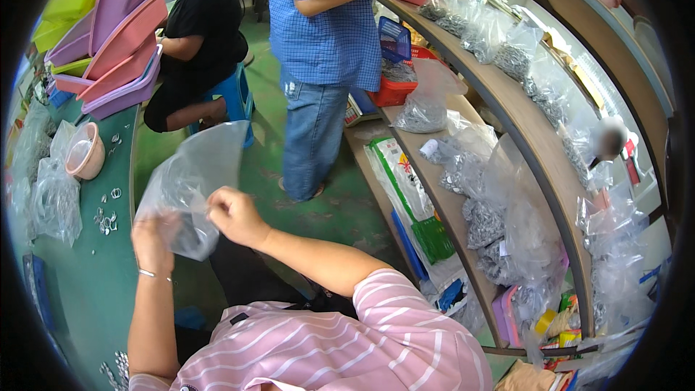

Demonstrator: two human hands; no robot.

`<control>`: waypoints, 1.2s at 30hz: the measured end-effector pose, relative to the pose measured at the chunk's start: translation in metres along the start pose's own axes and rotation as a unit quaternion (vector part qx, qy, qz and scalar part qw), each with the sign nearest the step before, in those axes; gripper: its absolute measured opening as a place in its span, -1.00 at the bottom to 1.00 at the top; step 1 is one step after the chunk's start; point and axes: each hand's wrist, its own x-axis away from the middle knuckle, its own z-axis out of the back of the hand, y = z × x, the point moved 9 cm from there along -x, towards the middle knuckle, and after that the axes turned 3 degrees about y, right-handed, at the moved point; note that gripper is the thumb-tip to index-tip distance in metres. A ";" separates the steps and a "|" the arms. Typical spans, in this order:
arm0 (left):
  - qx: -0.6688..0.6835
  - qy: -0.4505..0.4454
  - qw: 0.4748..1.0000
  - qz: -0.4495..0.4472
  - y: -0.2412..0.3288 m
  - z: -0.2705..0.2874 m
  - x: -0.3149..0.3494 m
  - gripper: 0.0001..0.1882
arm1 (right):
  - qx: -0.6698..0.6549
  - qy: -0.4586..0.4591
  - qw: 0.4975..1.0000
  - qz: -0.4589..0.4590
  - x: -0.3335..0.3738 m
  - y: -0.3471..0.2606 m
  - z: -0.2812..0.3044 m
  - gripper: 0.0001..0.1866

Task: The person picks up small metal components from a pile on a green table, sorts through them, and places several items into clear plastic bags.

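Observation:
Between my hands hangs a large clear plastic bag [190,174], its upper part standing up and spread toward the far side. My right hand [237,217] is closed, pinching the bag's right edge between thumb and fingers. On the other side, my left hand [152,241], with a bangle on its wrist, grips the bag's lower left. Its fingers show only blurred through the film. Whether anything small lies in the bag, I cannot make out. Close by on the green table [108,282] lie several small metal rings [107,223].
Stacked coloured plastic bins [119,36], a pink basket [85,150] and a filled bag [58,199] stand on the table. One person [311,65] stands ahead; another [206,36] sits on a blue stool [239,98]. At right, curved shelves [463,36] carry several bags of metal parts [483,223].

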 end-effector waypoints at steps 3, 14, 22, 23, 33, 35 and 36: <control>0.010 0.158 0.981 -0.108 0.046 0.036 -0.005 -0.79 | 0.132 -0.060 0.989 -0.011 -0.011 -0.001 0.005 -0.77; -0.524 0.060 0.754 -0.392 0.100 -0.042 0.048 -0.71 | 0.126 -0.096 0.965 0.209 -0.064 -0.072 -0.061 -0.81; -0.506 0.126 0.824 -0.222 0.095 0.010 0.035 -0.73 | 0.232 -0.242 0.913 0.230 -0.050 -0.060 -0.115 -0.65; -0.500 0.128 0.827 -0.223 0.098 0.008 0.036 -0.73 | 0.219 -0.276 0.919 0.178 -0.054 -0.038 -0.124 -0.70; -0.360 0.216 0.902 -0.095 0.087 0.116 0.031 -0.90 | -0.254 -0.406 0.824 -0.303 -0.009 -0.032 -0.163 -0.90; -0.179 0.223 0.957 -0.057 0.087 0.127 0.026 -0.88 | -0.125 -0.437 0.881 -0.131 -0.009 -0.037 -0.153 -0.79; -0.065 0.238 0.967 -0.059 0.087 0.129 0.028 -0.89 | -0.056 -0.445 0.893 -0.043 -0.006 -0.043 -0.150 -0.73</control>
